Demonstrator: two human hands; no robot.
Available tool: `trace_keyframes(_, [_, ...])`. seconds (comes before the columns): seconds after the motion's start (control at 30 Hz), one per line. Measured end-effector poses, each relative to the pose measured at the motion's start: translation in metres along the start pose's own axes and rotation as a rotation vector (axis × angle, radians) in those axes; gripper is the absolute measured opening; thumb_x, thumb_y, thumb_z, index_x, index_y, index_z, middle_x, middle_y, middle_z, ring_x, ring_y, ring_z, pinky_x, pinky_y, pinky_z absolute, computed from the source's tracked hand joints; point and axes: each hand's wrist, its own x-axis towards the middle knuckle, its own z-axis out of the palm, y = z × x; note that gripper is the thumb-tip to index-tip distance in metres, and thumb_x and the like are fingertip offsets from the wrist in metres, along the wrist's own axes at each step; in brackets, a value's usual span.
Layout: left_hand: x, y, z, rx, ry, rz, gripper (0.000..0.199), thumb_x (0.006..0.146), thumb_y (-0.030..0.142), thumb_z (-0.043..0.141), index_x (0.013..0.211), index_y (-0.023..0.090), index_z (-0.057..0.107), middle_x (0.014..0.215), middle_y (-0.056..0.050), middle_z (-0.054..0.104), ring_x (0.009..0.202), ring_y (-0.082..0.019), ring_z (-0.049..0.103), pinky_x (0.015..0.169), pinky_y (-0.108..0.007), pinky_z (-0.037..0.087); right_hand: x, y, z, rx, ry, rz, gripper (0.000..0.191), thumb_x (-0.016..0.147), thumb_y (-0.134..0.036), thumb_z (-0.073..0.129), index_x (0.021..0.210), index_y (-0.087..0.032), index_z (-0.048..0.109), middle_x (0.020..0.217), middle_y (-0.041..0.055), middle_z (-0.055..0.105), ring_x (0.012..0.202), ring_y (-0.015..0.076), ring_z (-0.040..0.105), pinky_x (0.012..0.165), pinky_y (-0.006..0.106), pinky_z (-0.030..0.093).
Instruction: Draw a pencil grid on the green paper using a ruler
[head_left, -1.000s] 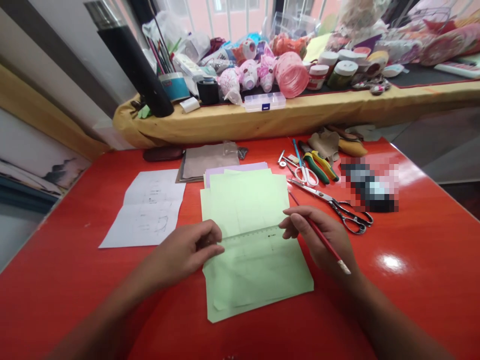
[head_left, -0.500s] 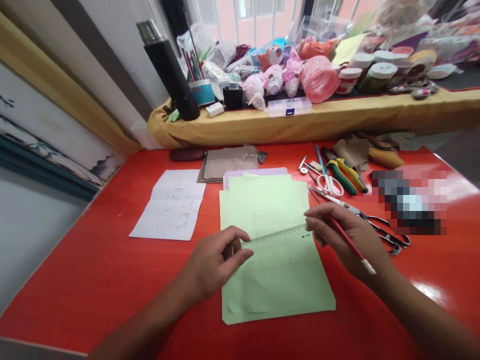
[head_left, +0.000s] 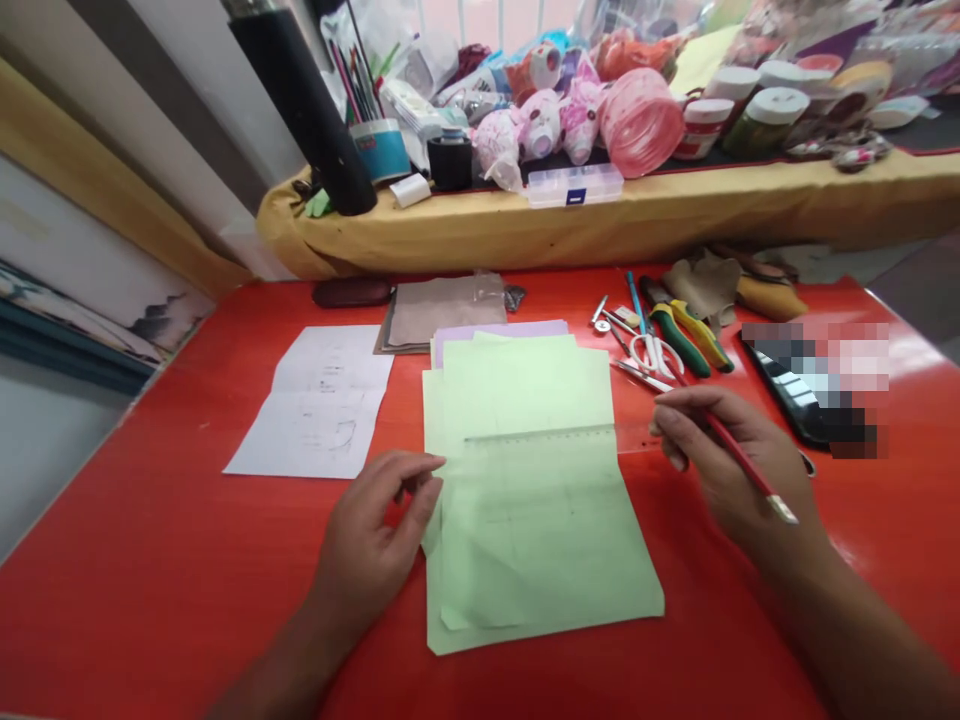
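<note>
Several light green paper sheets (head_left: 540, 570) lie stacked in front of me, with faint pencil marks on the top one. My left hand (head_left: 379, 545) is closed at their left edge, thumb and forefinger pinching the top sheet, whose left side looks slightly raised. A clear ruler (head_left: 555, 436) crosses the upper half of the paper and sticks out past its right edge. The ruler's right end is at the fingertips of my right hand (head_left: 731, 460). That hand also holds a red pencil (head_left: 739, 455), its eraser end pointing back toward me.
A printed white sheet (head_left: 311, 405) lies left. Beyond the green paper are purple paper (head_left: 502, 335) and brown sheets (head_left: 442, 310). White-handled scissors (head_left: 656, 355), pliers (head_left: 686, 340) and a phone (head_left: 802, 400) lie right. A cluttered ledge (head_left: 465, 235) with a black flask (head_left: 307, 120) runs behind.
My left hand has moved left to the paper's edge. My right hand has moved right with the pencil, and the ruler has shifted right and lies more level. The view has shifted slightly.
</note>
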Motion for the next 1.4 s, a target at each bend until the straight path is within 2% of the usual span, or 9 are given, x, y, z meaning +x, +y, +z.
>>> trace_keyframes(0.17, [-0.007,0.014,0.002,0.150,0.030,0.410,0.031,0.102,0.005,0.058,0.126,0.024,0.065,0.110,-0.005,0.073,0.103,-0.020,0.068,0.093,-0.035,0.056,-0.002,0.001,0.002,0.003,-0.023,-0.010,0.016,0.095,-0.041,0.075,0.095,-0.025,0.072,0.065,-0.0006,0.063,0.056,0.0168,0.058,0.056,0.031,0.051])
trace_keyframes(0.33, [-0.021,0.028,0.010,0.348,-0.131,0.520,0.036,0.107,0.014,0.056,0.143,0.015,0.060,0.149,-0.014,0.063,0.138,-0.027,0.059,0.116,-0.043,0.050,-0.010,0.002,0.011,-0.047,-0.129,0.009,0.019,0.097,-0.043,0.072,0.097,-0.024,0.072,0.067,-0.0007,0.064,0.059,0.0170,0.058,0.057,0.031,0.050])
trace_keyframes(0.43, [-0.028,0.029,0.019,0.410,-0.205,0.557,0.039,0.110,0.020,0.052,0.147,0.014,0.059,0.156,-0.015,0.059,0.144,-0.030,0.056,0.116,-0.047,0.052,-0.010,0.000,0.015,-0.097,-0.167,-0.012,0.020,0.097,-0.043,0.071,0.098,-0.023,0.073,0.073,0.0013,0.069,0.062,0.0174,0.060,0.059,0.030,0.050])
trace_keyframes(0.7, [-0.027,0.007,0.041,0.456,-0.236,0.543,0.040,0.111,0.029,0.050,0.146,0.013,0.058,0.156,-0.017,0.060,0.141,-0.033,0.059,0.111,-0.051,0.056,-0.011,-0.010,0.009,-0.241,-0.297,-0.181,0.021,0.102,-0.043,0.064,0.100,-0.023,0.071,0.073,0.0003,0.066,0.062,0.0172,0.059,0.059,0.031,0.049])
trace_keyframes(0.83, [-0.028,0.004,0.046,0.447,-0.203,0.532,0.037,0.111,0.026,0.050,0.145,0.014,0.060,0.155,-0.016,0.061,0.141,-0.032,0.058,0.113,-0.051,0.053,-0.009,-0.003,0.007,-0.296,-0.357,-0.217,0.024,0.105,-0.046,0.060,0.101,-0.024,0.071,0.074,-0.0002,0.064,0.063,0.0173,0.059,0.060,0.032,0.050])
trace_keyframes(1.1, [-0.030,0.007,0.050,0.415,-0.156,0.478,0.036,0.110,0.025,0.054,0.144,0.015,0.061,0.137,-0.014,0.070,0.123,-0.031,0.064,0.107,-0.051,0.053,-0.008,0.017,0.010,-0.354,-0.273,-0.269,0.022,0.106,-0.041,0.058,0.102,-0.025,0.073,0.088,0.0046,0.077,0.078,0.0235,0.071,0.072,0.036,0.055])
trace_keyframes(1.23, [-0.026,0.005,0.050,0.368,-0.153,0.410,0.040,0.109,0.028,0.056,0.147,0.019,0.059,0.146,-0.015,0.065,0.133,-0.033,0.059,0.110,-0.053,0.052,-0.008,0.017,-0.004,-0.347,-0.151,-0.244,0.020,0.103,-0.041,0.061,0.103,-0.025,0.074,0.086,0.0045,0.078,0.073,0.0237,0.072,0.069,0.037,0.055])
trace_keyframes(1.33, [-0.024,0.005,0.050,0.299,-0.179,0.377,0.035,0.109,0.029,0.056,0.143,0.022,0.062,0.140,-0.013,0.068,0.129,-0.031,0.060,0.109,-0.052,0.052,-0.007,0.020,-0.009,-0.359,-0.088,-0.231,0.021,0.102,-0.042,0.063,0.108,-0.026,0.075,0.088,0.0051,0.079,0.070,0.0232,0.072,0.067,0.036,0.056])
trace_keyframes(1.4, [-0.024,0.006,0.050,0.259,-0.186,0.353,0.031,0.109,0.026,0.055,0.138,0.023,0.065,0.132,-0.012,0.070,0.123,-0.030,0.062,0.106,-0.051,0.052,-0.007,0.023,-0.008,-0.370,-0.119,-0.253,0.023,0.102,-0.043,0.064,0.113,-0.026,0.075,0.088,0.0049,0.080,0.071,0.0235,0.073,0.067,0.036,0.057])
